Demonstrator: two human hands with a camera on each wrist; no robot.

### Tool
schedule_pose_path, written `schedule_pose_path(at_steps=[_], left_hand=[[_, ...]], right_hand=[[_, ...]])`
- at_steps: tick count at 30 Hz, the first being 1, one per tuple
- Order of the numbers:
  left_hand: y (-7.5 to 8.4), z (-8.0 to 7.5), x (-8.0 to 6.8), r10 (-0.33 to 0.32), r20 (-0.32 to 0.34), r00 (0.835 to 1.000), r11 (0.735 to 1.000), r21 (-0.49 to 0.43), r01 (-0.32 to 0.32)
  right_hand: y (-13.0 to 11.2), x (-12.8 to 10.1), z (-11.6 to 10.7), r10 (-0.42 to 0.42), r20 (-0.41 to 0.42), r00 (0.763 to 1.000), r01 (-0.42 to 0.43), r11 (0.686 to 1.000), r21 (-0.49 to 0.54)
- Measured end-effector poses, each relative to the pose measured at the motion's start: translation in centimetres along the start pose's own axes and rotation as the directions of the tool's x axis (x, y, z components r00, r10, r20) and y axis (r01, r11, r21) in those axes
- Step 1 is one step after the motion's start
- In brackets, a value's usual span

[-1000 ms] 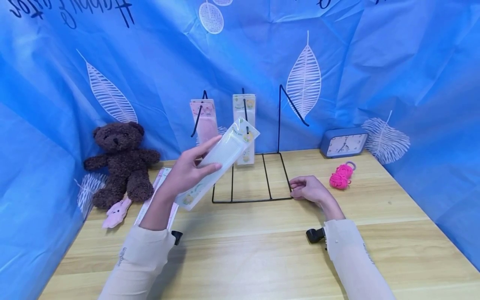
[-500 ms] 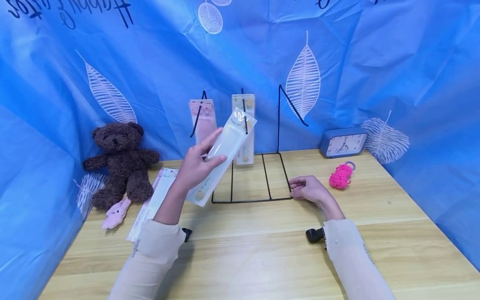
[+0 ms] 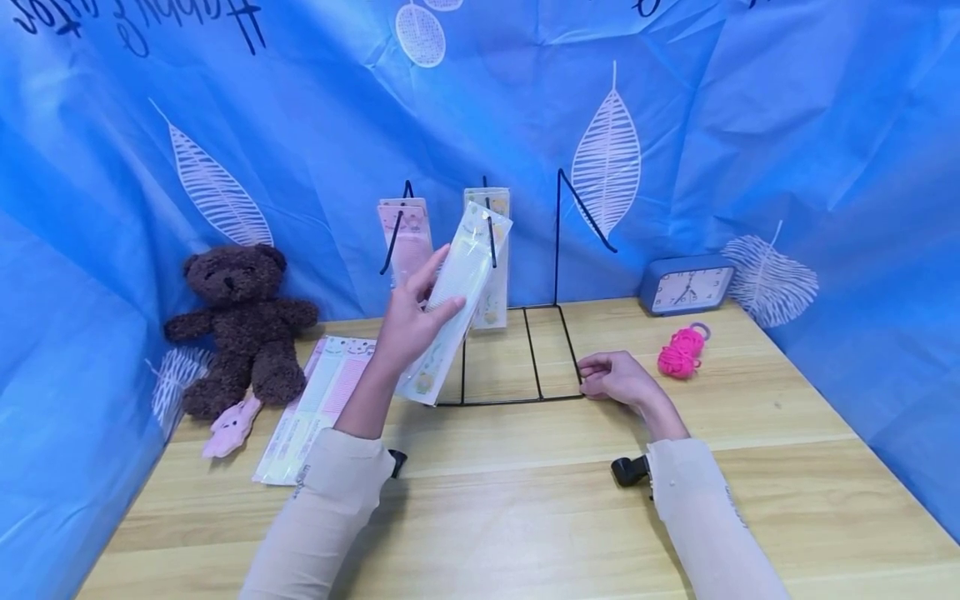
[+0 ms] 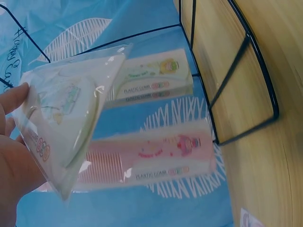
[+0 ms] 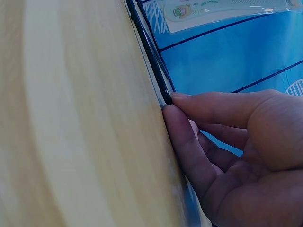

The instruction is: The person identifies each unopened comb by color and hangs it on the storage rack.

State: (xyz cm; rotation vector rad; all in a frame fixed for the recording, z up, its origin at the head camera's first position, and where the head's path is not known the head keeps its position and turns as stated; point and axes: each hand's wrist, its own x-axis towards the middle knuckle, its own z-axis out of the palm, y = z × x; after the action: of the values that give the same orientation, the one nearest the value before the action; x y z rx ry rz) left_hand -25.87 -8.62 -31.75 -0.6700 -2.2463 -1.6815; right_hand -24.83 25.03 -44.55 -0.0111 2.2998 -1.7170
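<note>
My left hand [image 3: 427, 296] grips a packaged pale-green comb [image 3: 459, 287], held up at a steep tilt with its top end by the middle hook of a black wire rack [image 3: 558, 242]. A pink packaged comb [image 3: 405, 233] hangs on the rack's left hook and a green one [image 3: 497, 287] on the middle hook; the right hook is bare. In the left wrist view the held package [image 4: 66, 127] lies in front of both hanging combs [image 4: 151, 158]. My right hand [image 3: 592, 377] rests on the table and pinches the front right corner of the rack's base [image 5: 151, 52] between thumb and finger [image 5: 180, 127].
A brown teddy bear [image 3: 240, 321] and a small pink toy [image 3: 232, 425] sit at the left. Several packaged combs [image 3: 315, 408] lie flat beside them. A blue clock [image 3: 686, 285] and pink cord bundle [image 3: 681, 350] stand at the right. A blue backdrop [image 3: 825, 125] encloses the wooden table [image 3: 525, 517].
My left hand has carried the comb package to the right and tipped it more upright, closer to the middle hook. The right hand has stayed put.
</note>
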Motion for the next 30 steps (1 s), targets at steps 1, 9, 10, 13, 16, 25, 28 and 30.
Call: schedule_pose_path(at_steps=[1, 9, 10, 13, 16, 25, 28, 30], left_hand=[[0.0, 0.2, 0.1, -0.007, -0.006, 1.000, 1.000, -0.005, 0.007], [0.0, 1.2, 0.7, -0.074, -0.068, 0.995, 0.997, 0.006, 0.075], [-0.1, 1.4, 0.8, -0.079, -0.075, 0.994, 0.997, 0.001, 0.079], [-0.2, 1.9, 1.0, -0.087, -0.089, 0.992, 0.996, -0.023, 0.085], [-0.3, 2.4, 1.2, -0.092, -0.099, 0.991, 0.995, -0.033, 0.089], [-0.3, 3.4, 2.0, -0.132, -0.148, 0.980, 0.991, -0.011, 0.132], [-0.5, 3.6, 2.2, -0.135, -0.160, 0.978, 0.991, -0.018, 0.134], [-0.6, 3.8, 2.4, -0.134, -0.170, 0.976, 0.991, -0.018, 0.133]], right_hand=[[0.0, 0.0, 0.0, 0.001, 0.000, 1.000, -0.001, 1.000, 0.000], [-0.1, 0.0, 0.0, 0.007, 0.009, 1.000, -0.007, 1.000, -0.003], [-0.1, 0.0, 0.0, 0.007, 0.009, 1.000, -0.007, 1.000, -0.004], [-0.2, -0.1, -0.1, 0.010, 0.008, 1.000, -0.010, 1.000, 0.000], [-0.2, -0.1, -0.1, 0.010, 0.010, 1.000, -0.010, 1.000, 0.000], [-0.1, 0.0, -0.1, 0.007, 0.007, 1.000, -0.007, 1.000, 0.001], [-0.1, 0.1, -0.1, 0.012, 0.009, 1.000, -0.012, 1.000, 0.008], [-0.1, 0.1, -0.1, 0.013, 0.010, 1.000, -0.013, 1.000, 0.012]])
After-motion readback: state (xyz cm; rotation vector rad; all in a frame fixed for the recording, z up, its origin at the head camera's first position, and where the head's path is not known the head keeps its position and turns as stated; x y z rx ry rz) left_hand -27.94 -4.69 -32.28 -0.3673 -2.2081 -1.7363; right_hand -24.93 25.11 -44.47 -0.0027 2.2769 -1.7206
